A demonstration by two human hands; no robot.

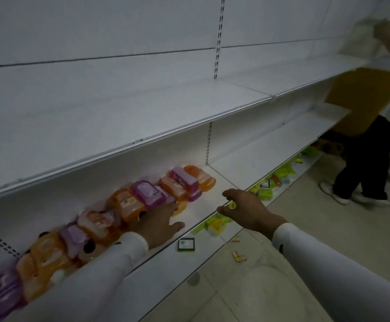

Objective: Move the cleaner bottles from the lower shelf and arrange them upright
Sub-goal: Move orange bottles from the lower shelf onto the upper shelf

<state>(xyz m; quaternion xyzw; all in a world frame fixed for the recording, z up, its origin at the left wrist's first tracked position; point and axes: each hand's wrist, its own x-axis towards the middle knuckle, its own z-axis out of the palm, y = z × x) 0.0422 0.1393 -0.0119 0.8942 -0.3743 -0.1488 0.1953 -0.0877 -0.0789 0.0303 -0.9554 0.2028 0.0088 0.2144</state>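
Bottles (pixel 128 203): orange and purple, lying flat in a row on lower shelf (pixel 203 205), toward the back.
Left fingers (pixel 169 211): straight, spread, tips touching an orange bottle near mid-row; no grip.
Left hand (pixel 159 225): over shelf, white sleeve behind.
Right fingers (pixel 227 209): loosely bent, holding nothing.
Right hand (pixel 247 212): hovers above shelf's front edge.
Floor (pixel 282 252): scattered green packets (pixel 214 225) under shelf.
Background: second person (pixel 375 112), blurred, at right.

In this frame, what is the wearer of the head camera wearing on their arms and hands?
Both arms wear long white sleeves that end at the wrists. The left white sleeve and the right white sleeve each show a small dark mark near the cuff. The left hand and right hand are bare: no gloves, no rings visible.
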